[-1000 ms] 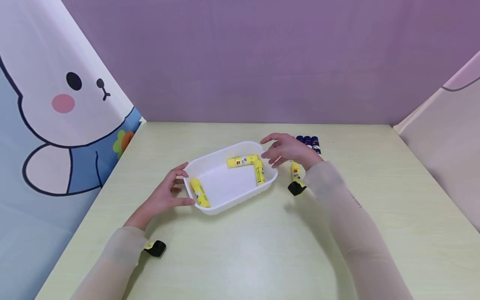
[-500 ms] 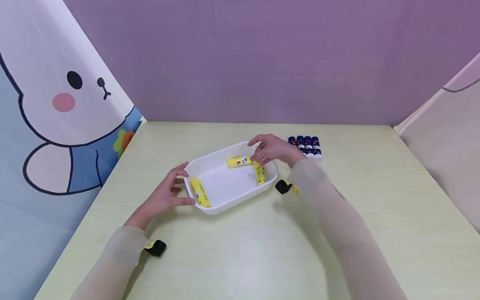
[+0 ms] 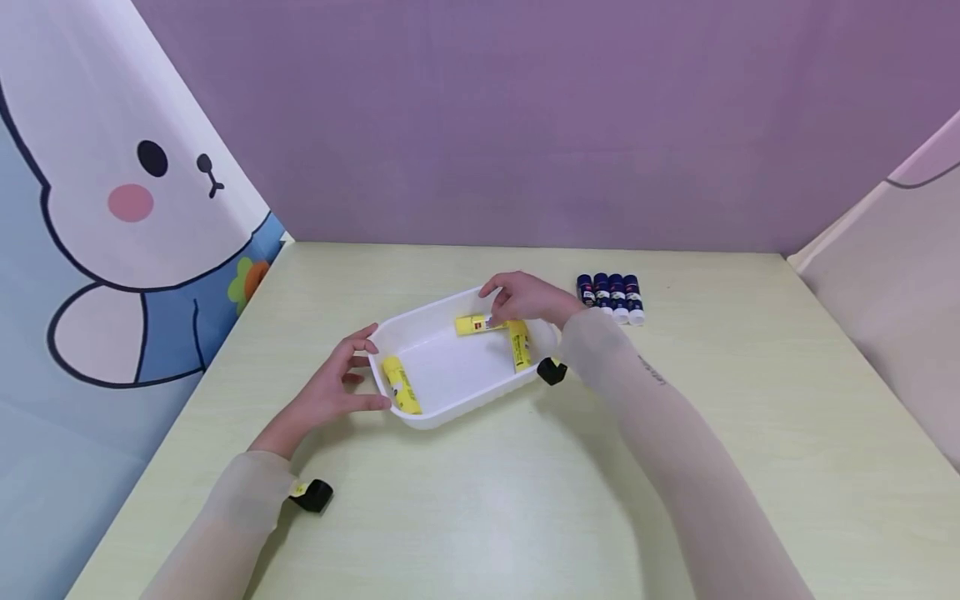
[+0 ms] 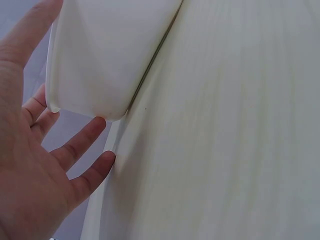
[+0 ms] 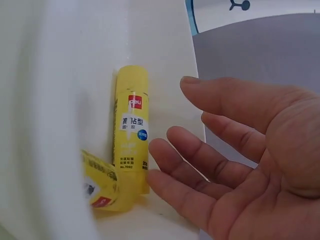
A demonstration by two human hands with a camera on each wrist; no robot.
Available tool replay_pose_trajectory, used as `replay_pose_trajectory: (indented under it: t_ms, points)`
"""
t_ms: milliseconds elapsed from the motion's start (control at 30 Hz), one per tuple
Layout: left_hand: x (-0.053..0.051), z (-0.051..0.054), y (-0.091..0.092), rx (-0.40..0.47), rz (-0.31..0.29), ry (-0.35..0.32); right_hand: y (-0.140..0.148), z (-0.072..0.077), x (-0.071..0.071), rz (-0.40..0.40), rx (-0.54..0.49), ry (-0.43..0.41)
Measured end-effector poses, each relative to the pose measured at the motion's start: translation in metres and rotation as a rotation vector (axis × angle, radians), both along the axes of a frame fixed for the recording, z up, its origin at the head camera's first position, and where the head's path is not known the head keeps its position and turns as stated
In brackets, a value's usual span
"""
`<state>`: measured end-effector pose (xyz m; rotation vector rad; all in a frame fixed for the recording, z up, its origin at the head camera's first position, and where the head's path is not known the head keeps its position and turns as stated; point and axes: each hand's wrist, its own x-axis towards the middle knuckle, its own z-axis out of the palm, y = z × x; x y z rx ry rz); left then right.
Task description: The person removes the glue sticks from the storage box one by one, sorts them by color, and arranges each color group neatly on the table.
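Observation:
A white plastic tray (image 3: 442, 408) sits at an angle on the table. My left hand (image 3: 330, 385) holds its left end, thumb at the near corner and forefinger at the far rim. In the left wrist view, that hand's fingertips touch the tray's outer wall (image 4: 100, 60). Inside lie three yellow glue sticks: one on the left (image 3: 401, 385), one along the back wall (image 3: 474, 325) and one at the right end (image 3: 520, 346). My right hand (image 3: 528, 298) is over the tray's back right. In the right wrist view, its fingers are spread beside the back glue stick (image 5: 132, 120), thumb apart.
Several navy sticks with white ends (image 3: 617, 293) lie side by side on the table, right of the tray. A purple backdrop (image 3: 540, 125) rises behind the table's far edge. A cartoon-printed cloth (image 3: 127, 275) hangs on the left. Both wrists carry small black cameras.
My right hand has moved left, from the tray's right end to the back glue stick, uncovering the navy sticks. The left hand and the tray have stayed in place.

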<state>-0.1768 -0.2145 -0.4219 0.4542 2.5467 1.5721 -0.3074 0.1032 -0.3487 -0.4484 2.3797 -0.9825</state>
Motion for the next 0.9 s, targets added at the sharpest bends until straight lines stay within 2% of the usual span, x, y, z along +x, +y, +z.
replay_pose_trajectory:
  t_ms: [300,600,900]
  points:
    - [-0.001,0.0,0.0,0.002,-0.004,-0.005,-0.007,-0.002,-0.002,0.008,0.042,0.009]
    - [0.001,0.001,0.0,-0.004,0.002,-0.012,-0.017,-0.002,0.002,0.02,0.067,-0.006]
    - [0.0,0.001,0.001,-0.008,0.006,-0.017,-0.024,-0.003,0.001,0.028,0.092,0.032]
